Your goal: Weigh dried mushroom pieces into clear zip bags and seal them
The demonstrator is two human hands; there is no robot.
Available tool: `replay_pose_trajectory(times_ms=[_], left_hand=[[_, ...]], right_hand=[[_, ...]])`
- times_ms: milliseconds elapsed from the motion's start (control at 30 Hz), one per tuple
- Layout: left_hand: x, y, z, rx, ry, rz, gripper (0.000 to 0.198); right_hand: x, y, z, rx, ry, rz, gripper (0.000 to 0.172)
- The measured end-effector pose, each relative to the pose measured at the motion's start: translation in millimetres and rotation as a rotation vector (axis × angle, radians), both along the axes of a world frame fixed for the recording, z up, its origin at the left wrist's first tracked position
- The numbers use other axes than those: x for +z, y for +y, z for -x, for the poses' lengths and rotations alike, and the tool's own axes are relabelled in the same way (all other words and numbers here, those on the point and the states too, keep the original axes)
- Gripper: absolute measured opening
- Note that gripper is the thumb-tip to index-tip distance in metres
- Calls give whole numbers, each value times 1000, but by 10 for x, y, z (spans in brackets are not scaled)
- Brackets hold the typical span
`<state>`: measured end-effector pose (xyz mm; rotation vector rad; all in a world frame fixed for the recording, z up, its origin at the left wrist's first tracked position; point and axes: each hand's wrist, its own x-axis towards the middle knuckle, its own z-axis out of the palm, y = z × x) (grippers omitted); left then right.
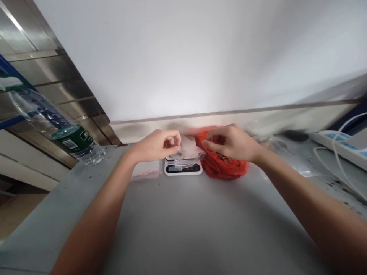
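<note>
A small white digital scale point(183, 168) sits on the grey table point(183, 221) near the wall. Above it hangs a small clear plastic bag point(187, 152). My left hand point(156, 145) pinches the bag's left edge with closed fingers. My right hand point(232, 143) is closed in a pinch at the bag's right side, in front of an orange-red plastic bag point(223, 166) that lies just right of the scale. What the clear bag contains is blurred.
A plastic water bottle point(61, 128) with a green label stands at the table's left edge. A stack of small clear bags point(145, 170) lies left of the scale. A white power strip point(342, 147) with cables lies at the right, amid dark crumbs.
</note>
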<state>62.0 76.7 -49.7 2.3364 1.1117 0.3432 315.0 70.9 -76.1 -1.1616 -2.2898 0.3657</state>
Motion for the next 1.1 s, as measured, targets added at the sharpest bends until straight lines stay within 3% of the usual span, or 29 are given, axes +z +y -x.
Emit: replay_pose_trajectory(times_ms=[100,267,400,700,1100], left_hand=[[84,-20,59,75,7,-62,16],[177,-28,186,134,223,58,31],[194,-27,223,165,269,73,36],[191,-45,167,154,247,35,28],[36,-8,73,83,187,15,13]], right_hand=[[-29,23,-114,-16,-71,13,28],[-30,51,-278,-81,-195,116,32],[3,47,-319,-86,-233,204,33],[68,28,-358,-85,-190,236,31],[23,36,-364,-108,-204,180,35]])
